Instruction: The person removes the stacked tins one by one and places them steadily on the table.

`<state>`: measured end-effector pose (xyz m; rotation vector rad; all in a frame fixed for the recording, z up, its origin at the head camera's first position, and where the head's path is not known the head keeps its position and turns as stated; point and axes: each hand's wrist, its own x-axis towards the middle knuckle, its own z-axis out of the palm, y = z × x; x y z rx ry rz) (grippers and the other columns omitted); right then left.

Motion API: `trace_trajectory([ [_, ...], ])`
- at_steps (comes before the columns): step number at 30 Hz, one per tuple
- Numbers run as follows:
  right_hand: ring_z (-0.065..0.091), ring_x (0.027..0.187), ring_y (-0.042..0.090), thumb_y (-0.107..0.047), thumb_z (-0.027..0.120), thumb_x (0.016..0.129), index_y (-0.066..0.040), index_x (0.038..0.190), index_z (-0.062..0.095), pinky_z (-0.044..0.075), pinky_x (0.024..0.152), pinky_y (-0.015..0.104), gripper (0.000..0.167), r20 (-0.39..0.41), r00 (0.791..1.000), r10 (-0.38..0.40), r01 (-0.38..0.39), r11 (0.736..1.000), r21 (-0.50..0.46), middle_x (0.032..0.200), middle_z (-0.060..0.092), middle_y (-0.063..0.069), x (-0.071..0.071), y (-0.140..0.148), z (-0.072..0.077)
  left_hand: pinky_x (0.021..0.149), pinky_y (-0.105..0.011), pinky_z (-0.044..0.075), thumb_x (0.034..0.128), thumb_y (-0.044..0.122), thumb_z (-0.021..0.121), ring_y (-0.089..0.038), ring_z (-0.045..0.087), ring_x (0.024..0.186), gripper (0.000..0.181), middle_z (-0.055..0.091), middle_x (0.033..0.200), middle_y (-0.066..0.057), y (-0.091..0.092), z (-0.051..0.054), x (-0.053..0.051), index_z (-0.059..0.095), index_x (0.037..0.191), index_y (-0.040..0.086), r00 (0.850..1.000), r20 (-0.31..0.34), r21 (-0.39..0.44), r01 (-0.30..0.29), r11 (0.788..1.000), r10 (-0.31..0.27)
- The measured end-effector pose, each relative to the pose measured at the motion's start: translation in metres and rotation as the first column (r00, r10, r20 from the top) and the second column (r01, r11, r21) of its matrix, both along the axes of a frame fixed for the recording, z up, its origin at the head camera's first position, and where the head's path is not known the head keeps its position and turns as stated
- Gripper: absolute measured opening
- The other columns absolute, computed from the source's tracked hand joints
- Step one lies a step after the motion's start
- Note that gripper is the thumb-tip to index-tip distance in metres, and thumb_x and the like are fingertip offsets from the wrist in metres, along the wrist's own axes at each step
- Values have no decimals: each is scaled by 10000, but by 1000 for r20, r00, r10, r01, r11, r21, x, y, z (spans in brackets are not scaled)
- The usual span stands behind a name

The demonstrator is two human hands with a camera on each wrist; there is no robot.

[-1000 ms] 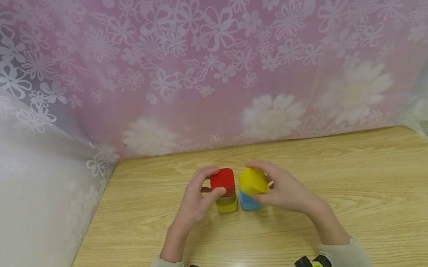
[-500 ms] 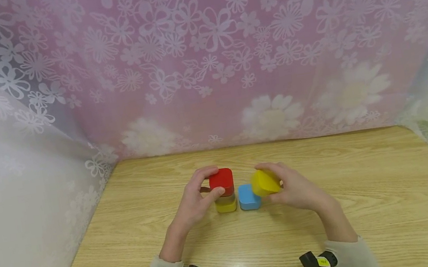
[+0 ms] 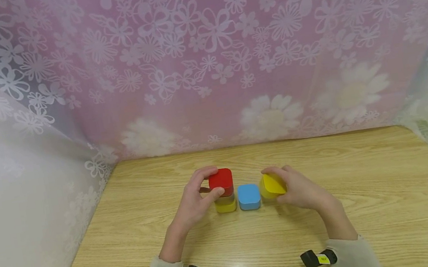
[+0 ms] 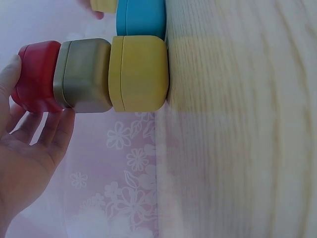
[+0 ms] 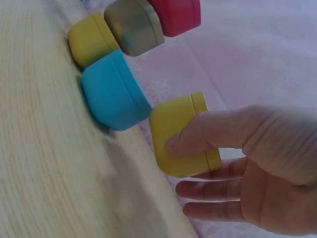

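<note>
My left hand (image 3: 194,203) grips the red rounded box (image 3: 220,178) on top of a stack, thumb at the front and fingers behind. Below it sit a gold-brown box (image 4: 85,74) and, on the table, a yellow box (image 4: 141,73); the left fingertips also reach the gold-brown one. Just right of the stack, a blue box (image 3: 249,196) stands on the table. Right of that, my right hand (image 3: 303,189) holds a second yellow box (image 5: 181,134) between thumb and fingers, tilted and off the table. Each box has a seam line near its top.
The wooden table (image 3: 231,246) reaches back to a pink flowered curtain (image 3: 203,61). Pale flowered cloth (image 3: 17,181) hangs at the left side, and more at the right. A small black device is strapped at each wrist.
My right hand has carried its yellow box from over the blue box to the right and lower, uncovering the blue box. The left hand has stayed on the stack.
</note>
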<state>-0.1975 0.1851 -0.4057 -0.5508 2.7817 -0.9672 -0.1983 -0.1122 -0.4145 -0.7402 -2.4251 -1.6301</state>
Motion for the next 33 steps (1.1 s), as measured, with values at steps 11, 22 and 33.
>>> trace_trajectory([
  [11, 511, 936, 265, 47, 729, 714, -173, 1449, 485, 490, 802, 421, 805, 56, 998, -8, 6, 1000, 26, 1218, 492, 216, -4, 3, -13, 835, -319, 543, 873, 42, 744, -273, 537, 1184, 518, 535, 1388, -118, 2, 1, 1, 554, 1354, 24, 1000, 2, -11, -13, 1000, 13],
  [22, 502, 944, 273, 57, 729, 706, -188, 1441, 505, 491, 823, 437, 806, 68, 998, -13, 8, 998, 70, 1211, 501, 196, -7, 2, -21, 834, -337, 548, 871, 47, 746, -271, 536, 1187, 532, 535, 1388, -123, 1, -1, 0, 546, 1363, 24, 1000, -6, -19, -12, 1000, 12],
  [33, 498, 952, 269, 56, 735, 697, -203, 1446, 514, 492, 842, 438, 823, 90, 996, -20, 12, 997, 82, 1211, 490, 177, -8, 1, -22, 831, -327, 548, 885, 110, 751, -243, 538, 1183, 520, 544, 1380, -72, 0, 0, 0, 558, 1366, 75, 1000, -10, -2, 8, 1000, -8],
])
